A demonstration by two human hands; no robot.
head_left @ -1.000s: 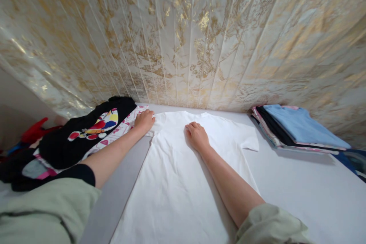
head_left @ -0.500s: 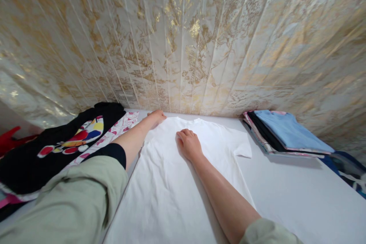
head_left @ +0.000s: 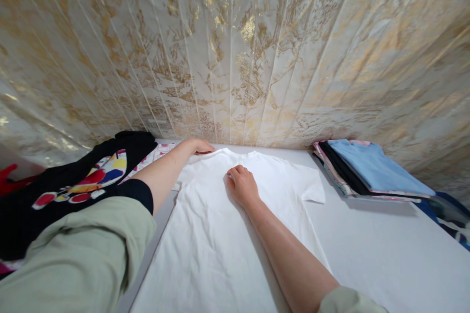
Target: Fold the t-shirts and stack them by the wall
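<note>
A white T-shirt lies spread out, its collar toward the curtain and a short sleeve reaching out to the right. My right hand rests on the upper chest of the shirt, fingers bent and closed on the cloth. At the far left shoulder, beside the collar, my left hand lies over the shirt's edge with its fingers stretched out. The left fingertips are partly hidden, and the left forearm passes in front of part of the left sleeve.
A stack of folded clothes, light blue on top, sits at the back right, with dark blue fabric beyond it. On the left lies a black garment with a colourful print. A gold-patterned curtain hangs behind the white table.
My left hand has shifted slightly at the shirt's shoulder, its fingers now stretched toward the collar. More of the left sleeve shows. My right hand stays in place on the shirt.
</note>
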